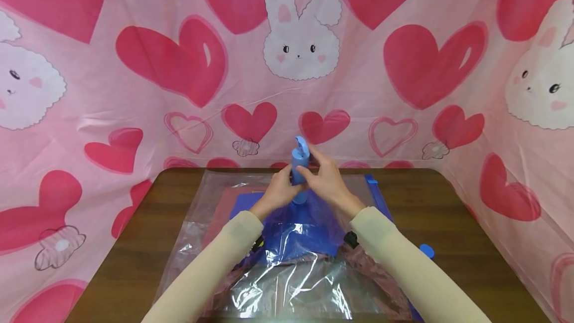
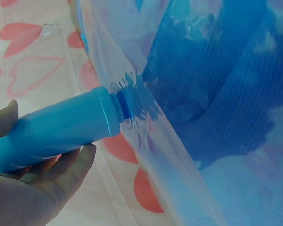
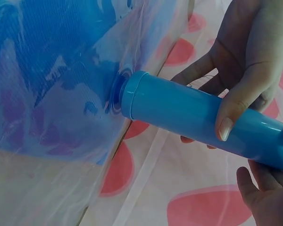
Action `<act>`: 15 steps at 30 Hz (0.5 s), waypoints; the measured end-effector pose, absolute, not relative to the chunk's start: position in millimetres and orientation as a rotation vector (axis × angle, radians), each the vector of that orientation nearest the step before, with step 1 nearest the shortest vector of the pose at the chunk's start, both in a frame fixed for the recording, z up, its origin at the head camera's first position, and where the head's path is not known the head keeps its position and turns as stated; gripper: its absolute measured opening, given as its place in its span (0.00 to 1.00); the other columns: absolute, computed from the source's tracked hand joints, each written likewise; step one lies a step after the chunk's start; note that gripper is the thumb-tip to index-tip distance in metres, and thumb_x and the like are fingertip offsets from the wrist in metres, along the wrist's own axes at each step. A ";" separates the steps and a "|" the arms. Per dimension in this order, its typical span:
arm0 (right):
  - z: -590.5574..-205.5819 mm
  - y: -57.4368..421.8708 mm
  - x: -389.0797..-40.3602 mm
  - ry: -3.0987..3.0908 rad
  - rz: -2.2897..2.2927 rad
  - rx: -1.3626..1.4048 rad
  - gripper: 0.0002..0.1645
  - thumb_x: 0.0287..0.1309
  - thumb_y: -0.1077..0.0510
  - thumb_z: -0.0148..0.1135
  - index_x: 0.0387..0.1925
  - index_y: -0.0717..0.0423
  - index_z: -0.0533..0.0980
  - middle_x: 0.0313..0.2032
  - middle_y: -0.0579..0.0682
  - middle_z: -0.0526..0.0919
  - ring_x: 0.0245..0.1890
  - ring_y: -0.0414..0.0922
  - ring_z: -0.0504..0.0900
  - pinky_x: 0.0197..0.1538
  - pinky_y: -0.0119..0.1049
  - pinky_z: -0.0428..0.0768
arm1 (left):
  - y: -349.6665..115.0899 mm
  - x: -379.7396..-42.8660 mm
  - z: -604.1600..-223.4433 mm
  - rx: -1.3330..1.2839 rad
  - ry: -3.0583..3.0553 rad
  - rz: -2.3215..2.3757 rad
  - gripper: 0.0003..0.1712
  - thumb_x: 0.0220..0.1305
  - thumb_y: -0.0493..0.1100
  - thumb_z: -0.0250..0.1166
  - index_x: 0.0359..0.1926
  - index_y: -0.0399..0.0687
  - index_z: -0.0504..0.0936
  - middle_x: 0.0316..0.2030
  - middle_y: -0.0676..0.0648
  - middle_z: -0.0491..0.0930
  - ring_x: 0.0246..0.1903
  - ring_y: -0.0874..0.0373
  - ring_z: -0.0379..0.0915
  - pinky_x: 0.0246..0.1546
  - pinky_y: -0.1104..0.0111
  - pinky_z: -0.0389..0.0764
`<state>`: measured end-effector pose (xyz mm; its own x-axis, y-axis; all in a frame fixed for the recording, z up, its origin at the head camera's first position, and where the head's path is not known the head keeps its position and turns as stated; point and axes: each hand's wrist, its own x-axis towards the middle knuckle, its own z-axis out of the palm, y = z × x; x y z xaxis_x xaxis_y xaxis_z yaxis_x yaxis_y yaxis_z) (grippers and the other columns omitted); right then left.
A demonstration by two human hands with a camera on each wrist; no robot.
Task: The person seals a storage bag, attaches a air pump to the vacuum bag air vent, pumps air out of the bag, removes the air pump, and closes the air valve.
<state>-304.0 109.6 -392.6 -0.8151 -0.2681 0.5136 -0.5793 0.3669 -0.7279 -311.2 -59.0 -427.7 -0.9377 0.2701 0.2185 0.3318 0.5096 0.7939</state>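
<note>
Heart-print cloth (image 1: 354, 83) backs our head view; frame centre, we see left hand (image 1: 278, 188) and right hand (image 1: 328, 178) both gripping a blue cylinder (image 1: 298, 169) above a clear bag (image 1: 193, 213). Left wrist: cylinder left of centre, narrow end (image 2: 124, 104) against bag. Right wrist: cylinder centre-right, fingers (image 3: 195, 70) curled round it.
</note>
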 end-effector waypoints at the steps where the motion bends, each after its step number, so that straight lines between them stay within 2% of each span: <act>1: -392.8 109.0 -303.6 -2.321 1.432 0.735 0.40 0.66 0.62 0.72 0.76 0.59 0.68 0.60 0.62 0.83 0.58 0.57 0.84 0.60 0.54 0.80 | -58.8 -310.7 -427.9 -0.524 -2.673 -1.427 0.30 0.65 0.43 0.76 0.64 0.39 0.78 0.58 0.34 0.83 0.58 0.40 0.81 0.55 0.49 0.82; 7: -396.2 105.6 -304.9 -2.281 1.453 0.649 0.38 0.59 0.62 0.78 0.70 0.60 0.74 0.54 0.60 0.85 0.56 0.56 0.84 0.60 0.51 0.81 | -57.7 -308.3 -428.7 -0.524 -2.660 -1.413 0.30 0.63 0.42 0.77 0.63 0.40 0.78 0.56 0.35 0.84 0.56 0.41 0.82 0.54 0.49 0.82; 10: -396.5 105.7 -305.4 -2.309 1.423 0.653 0.42 0.58 0.60 0.80 0.72 0.60 0.72 0.58 0.59 0.82 0.56 0.57 0.83 0.58 0.51 0.82 | -57.9 -308.5 -429.6 -0.549 -2.657 -1.416 0.28 0.63 0.41 0.76 0.61 0.39 0.79 0.54 0.35 0.84 0.55 0.40 0.83 0.53 0.48 0.82; 15: -394.3 109.2 -303.9 -2.373 1.415 0.746 0.47 0.62 0.61 0.76 0.78 0.59 0.64 0.66 0.61 0.78 0.60 0.60 0.82 0.57 0.55 0.82 | -58.8 -309.7 -429.2 -0.545 -2.667 -1.457 0.27 0.63 0.37 0.75 0.61 0.38 0.78 0.55 0.35 0.84 0.56 0.37 0.82 0.53 0.48 0.83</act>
